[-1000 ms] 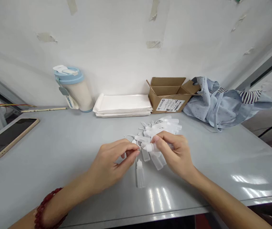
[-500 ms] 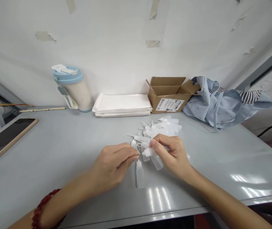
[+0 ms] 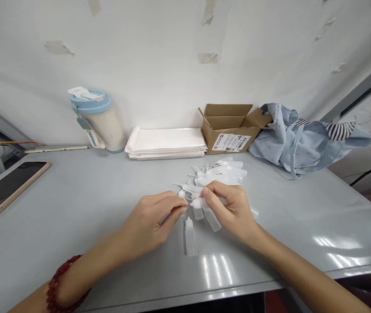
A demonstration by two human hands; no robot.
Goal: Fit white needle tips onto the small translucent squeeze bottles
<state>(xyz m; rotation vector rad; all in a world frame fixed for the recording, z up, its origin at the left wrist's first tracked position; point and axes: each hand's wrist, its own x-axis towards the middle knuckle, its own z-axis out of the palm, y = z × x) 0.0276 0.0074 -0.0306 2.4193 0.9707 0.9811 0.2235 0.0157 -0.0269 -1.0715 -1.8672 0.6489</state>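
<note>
My right hand [image 3: 229, 208] is closed around a small translucent plastic dropper bottle [image 3: 197, 203], its pointed tip facing left. My left hand [image 3: 159, 217] pinches the bottle's small tethered cap at that tip; fingertips mostly hide the cap. Just below the hands, another dropper bottle [image 3: 190, 241] lies on the table by itself. Behind and under my right hand is a heap of similar bottles [image 3: 221, 174], several with thin white straps trailing to the left.
The grey table [image 3: 84, 226] holds a phone [image 3: 9, 189] at left, and a tumbler [image 3: 102, 121] with a blue lid. Along the wall stand stacked white packets [image 3: 167, 141], an open cardboard box [image 3: 229, 130] and a light blue cloth bag [image 3: 296, 143].
The bottle in my right hand has shifted slightly up and left, bringing its tip closer to my left fingertips. The strap's loop shows less now.
</note>
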